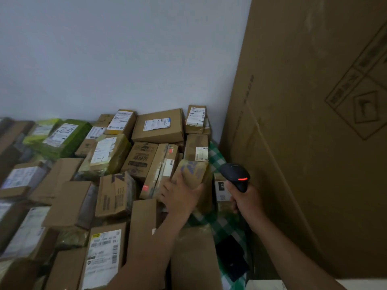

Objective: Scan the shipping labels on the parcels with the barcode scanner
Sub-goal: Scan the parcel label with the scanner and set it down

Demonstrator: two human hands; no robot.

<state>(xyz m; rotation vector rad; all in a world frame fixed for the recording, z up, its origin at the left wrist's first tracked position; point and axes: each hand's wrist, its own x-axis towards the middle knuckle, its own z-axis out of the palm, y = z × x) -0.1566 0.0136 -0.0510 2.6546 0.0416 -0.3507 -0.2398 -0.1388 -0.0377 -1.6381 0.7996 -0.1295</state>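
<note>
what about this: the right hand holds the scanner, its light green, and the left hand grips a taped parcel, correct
The light is red-orange, not green, as the head view shows. The right hand holds the scanner, its light red-orange, and the left hand grips a taped parcel.

left hand [180, 193] and right hand [244, 200], both on bare forearms [146, 248].

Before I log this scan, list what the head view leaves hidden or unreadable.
Head view: the parcel the left hand grips shows no label; its other faces are turned away or under the hand.
The barcode scanner in the right hand points away; its window and aim are hidden.
The box beside it is partly covered by scanner and hand.
Print on the shipping labels is too small and blurred.
</note>
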